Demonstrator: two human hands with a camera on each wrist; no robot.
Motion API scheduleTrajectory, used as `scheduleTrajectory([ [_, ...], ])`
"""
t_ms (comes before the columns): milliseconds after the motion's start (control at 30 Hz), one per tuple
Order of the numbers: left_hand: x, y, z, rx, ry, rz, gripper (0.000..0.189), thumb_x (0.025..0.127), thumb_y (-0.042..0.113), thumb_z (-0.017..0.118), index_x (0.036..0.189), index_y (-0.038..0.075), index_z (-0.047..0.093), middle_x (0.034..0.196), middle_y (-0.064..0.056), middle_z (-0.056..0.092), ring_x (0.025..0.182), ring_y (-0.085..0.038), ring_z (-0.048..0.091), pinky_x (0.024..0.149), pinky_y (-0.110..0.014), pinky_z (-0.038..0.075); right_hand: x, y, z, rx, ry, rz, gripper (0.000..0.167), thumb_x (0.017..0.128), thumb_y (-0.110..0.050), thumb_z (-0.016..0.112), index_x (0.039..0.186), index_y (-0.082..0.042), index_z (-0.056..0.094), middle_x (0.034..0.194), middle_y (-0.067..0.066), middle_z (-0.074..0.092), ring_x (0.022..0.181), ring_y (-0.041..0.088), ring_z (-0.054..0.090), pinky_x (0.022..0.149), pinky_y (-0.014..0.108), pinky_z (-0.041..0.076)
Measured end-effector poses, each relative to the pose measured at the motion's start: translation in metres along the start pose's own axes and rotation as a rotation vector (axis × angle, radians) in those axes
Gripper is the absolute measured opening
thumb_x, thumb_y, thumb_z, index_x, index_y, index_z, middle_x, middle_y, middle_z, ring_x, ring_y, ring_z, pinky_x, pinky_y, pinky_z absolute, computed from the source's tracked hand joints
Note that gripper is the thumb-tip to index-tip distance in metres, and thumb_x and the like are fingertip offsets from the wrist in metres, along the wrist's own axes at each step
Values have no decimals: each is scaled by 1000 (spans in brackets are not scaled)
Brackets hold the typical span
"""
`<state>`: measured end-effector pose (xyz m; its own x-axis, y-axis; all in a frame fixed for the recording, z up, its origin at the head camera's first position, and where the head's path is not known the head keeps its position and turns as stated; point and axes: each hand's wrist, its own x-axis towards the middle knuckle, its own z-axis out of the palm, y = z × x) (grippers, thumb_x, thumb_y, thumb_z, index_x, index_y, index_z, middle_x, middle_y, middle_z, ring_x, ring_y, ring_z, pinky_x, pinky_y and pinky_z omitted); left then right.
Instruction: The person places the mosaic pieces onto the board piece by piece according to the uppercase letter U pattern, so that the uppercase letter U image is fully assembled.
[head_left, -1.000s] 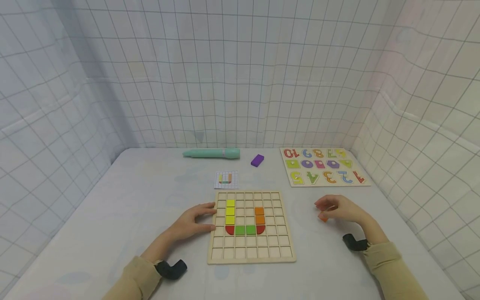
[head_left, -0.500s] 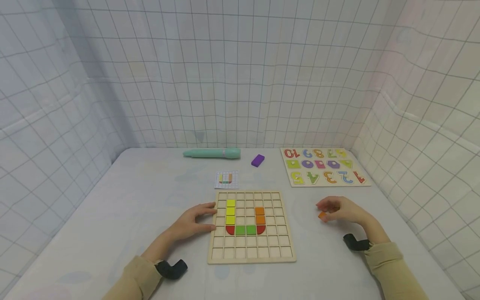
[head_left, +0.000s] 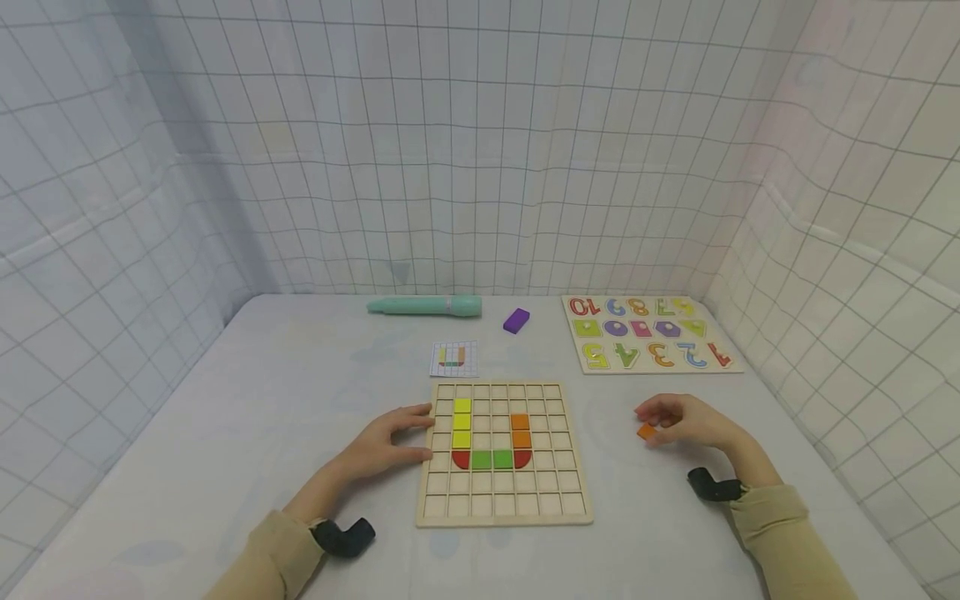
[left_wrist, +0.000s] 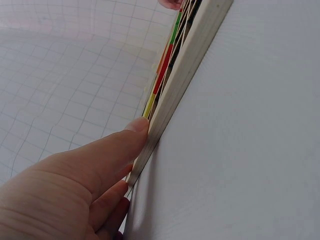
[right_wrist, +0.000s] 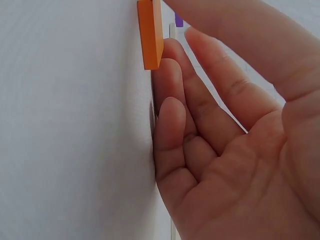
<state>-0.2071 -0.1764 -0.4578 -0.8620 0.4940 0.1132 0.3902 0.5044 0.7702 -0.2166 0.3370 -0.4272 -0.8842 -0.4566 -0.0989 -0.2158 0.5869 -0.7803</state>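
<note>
A wooden grid board (head_left: 504, 512) lies flat with yellow tiles (head_left: 461, 422), green tiles (head_left: 491, 460), red rounded tiles (head_left: 461, 460) and orange tiles (head_left: 520, 431) set in a U shape. Along its left edge my left hand (head_left: 386, 446) rests, thumb and fingertips touching the frame; the left wrist view shows the thumb (left_wrist: 137, 125) against the rim. To the right of the board, a loose orange tile (head_left: 646, 431) is on the table by my right hand (head_left: 690, 421). That hand's fingers are loosely bent, with the thumb tip at the tile; whether it touches cannot be told.
Behind the board lies a small pattern card (head_left: 453, 359) printed with a coloured U. Farther back are a teal marker-like stick (head_left: 423, 307) and a purple block (head_left: 516, 321). A number puzzle board (head_left: 652, 336) lies at back right. Grid-patterned curtains (head_left: 480, 167) surround the table.
My right hand has eased slightly nearer and to the right. The loose orange tile, partly covered by its fingers before, now shows more. My left hand stays on the board's edge.
</note>
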Motion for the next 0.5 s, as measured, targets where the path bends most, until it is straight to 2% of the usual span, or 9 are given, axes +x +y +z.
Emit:
scheduleTrajectory([
  [167,0,1,0,-1,-3,8,54,80,34,75,125,8,61,142,-11,43,134,-35,31,107,-55,25,-1,0,-1,14,1,-3,44,75,-15,80,111,2,62,104,12,66,90,20,57,77,22,48],
  [300,0,2,0,-9,-2,28,53,81,33,74,125,7,61,142,-13,43,134,-36,32,106,-56,26,0,2,-1,5,23,3,43,74,-15,80,109,2,63,100,10,65,85,18,55,73,21,46],
  [500,-1,0,0,-13,-1,20,52,81,32,74,125,7,61,142,-12,43,134,-37,31,107,-56,25,0,5,0,-43,73,30,37,75,-19,80,105,-2,66,96,4,66,81,15,55,70,21,46],
])
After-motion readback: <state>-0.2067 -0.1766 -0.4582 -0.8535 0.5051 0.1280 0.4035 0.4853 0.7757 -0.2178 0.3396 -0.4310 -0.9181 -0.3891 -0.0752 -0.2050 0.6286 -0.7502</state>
